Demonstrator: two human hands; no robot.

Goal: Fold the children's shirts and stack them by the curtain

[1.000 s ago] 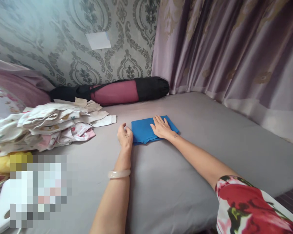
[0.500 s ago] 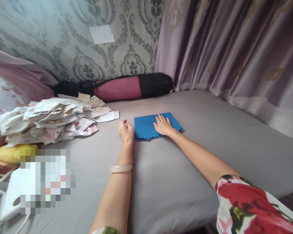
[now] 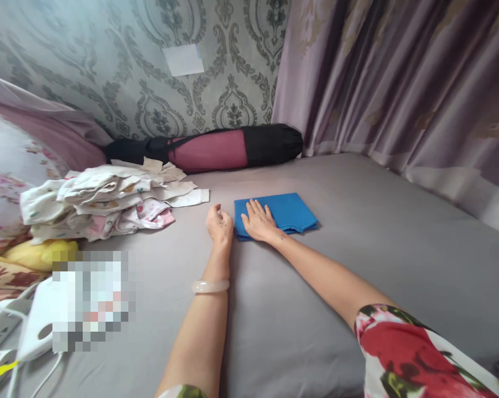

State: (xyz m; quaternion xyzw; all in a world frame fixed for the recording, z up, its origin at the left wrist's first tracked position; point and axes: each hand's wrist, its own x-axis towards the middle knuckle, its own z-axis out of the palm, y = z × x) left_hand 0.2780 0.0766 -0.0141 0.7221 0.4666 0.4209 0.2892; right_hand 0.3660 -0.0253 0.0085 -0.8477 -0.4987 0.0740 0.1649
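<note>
A blue folded cloth point(image 3: 293, 210) lies flat on the grey bed sheet, its front edge slightly uneven. My right hand point(image 3: 259, 222) rests palm down on its left part, fingers stretched out and a little spread. Just off the cloth's left edge is my left hand point(image 3: 219, 224), with its fingers curled into a loose fist and nothing visible in them. The side of this hand is against or very close to the cloth; I cannot tell whether they touch. A pale bangle point(image 3: 211, 286) sits on my left forearm.
On the left is a pile of light printed clothes point(image 3: 108, 199). A yellow soft object point(image 3: 37, 254), a white box-shaped device point(image 3: 46, 315) and cables lie nearer. A long black and maroon bag point(image 3: 208, 149) rests along the wall; purple curtains point(image 3: 378, 83) hang at right.
My right hand has slid left across the cloth, from its right half to its left part. My left hand keeps its place beside the cloth. The view has shifted slightly.
</note>
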